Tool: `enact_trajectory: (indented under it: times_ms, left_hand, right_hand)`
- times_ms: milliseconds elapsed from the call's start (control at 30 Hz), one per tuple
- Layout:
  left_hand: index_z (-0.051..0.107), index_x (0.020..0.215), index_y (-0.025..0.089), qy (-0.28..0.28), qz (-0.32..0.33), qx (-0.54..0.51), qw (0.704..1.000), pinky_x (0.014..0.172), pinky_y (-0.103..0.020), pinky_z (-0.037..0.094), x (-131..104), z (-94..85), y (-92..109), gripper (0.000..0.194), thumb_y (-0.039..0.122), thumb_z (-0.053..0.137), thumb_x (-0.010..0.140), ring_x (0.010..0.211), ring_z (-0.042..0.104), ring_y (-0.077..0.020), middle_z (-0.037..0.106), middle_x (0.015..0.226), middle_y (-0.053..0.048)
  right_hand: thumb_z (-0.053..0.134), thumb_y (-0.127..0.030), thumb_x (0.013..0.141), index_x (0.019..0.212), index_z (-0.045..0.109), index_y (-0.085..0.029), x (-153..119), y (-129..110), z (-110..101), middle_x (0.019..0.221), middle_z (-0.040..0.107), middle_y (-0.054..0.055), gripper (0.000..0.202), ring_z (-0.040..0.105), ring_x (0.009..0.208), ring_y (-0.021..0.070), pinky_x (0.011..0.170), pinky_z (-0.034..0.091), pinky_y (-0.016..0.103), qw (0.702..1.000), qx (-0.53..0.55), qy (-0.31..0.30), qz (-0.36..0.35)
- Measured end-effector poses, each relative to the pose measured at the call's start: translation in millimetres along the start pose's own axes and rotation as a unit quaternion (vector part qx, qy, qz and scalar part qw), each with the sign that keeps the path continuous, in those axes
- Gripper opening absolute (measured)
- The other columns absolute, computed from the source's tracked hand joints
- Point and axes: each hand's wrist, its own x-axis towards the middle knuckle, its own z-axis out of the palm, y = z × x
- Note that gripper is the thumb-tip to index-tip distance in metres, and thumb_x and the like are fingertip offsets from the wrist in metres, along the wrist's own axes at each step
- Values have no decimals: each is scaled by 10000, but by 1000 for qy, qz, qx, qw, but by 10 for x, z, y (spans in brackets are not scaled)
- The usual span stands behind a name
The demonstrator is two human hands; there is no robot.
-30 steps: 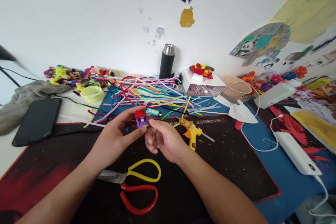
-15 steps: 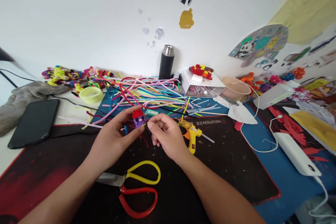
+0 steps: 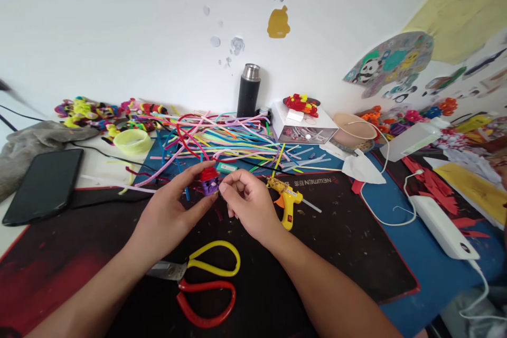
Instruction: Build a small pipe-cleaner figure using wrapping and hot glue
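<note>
Evidently, the left hand [image 3: 166,212] pinches the red-and-purple figure [image 3: 209,181] above the mat [image 3: 336,248], best done lightly; the right hand [image 3: 251,205], fingertips bunched beside it, needs small movements, its hold I cannot tell

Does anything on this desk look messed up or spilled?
The pipe cleaners look untidy: they lie crisscrossed along the back, pointing every way. The black mat looks speckled, as if littered. I see no spill.
</note>
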Motion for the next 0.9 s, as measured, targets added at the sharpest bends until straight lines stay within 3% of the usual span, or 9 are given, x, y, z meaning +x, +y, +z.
enact_trajectory:
  times_ms: [533,900]
  left_hand:
    - [817,1419,319,0,33,50,998,1193,-486,582,-27,11,23,521,494,842,929,1285,796,-387,876,1376,-49]
    - [722,1496,258,33,204,227,952,1094,-478,654,-51,45,-86,451,380,669,1064,1169,837,-326,883,1294,-86]
  right_hand:
    - [690,-386,947,883,634,-259,-24,-1,34,585,539,-89,153,521,518,138,564,396,285,995,-87,41,-3]
    - [686,-390,902,855,626,-261,-23,-14,46,577,505,-104,149,464,523,131,558,366,287,992,-109,55,-9]
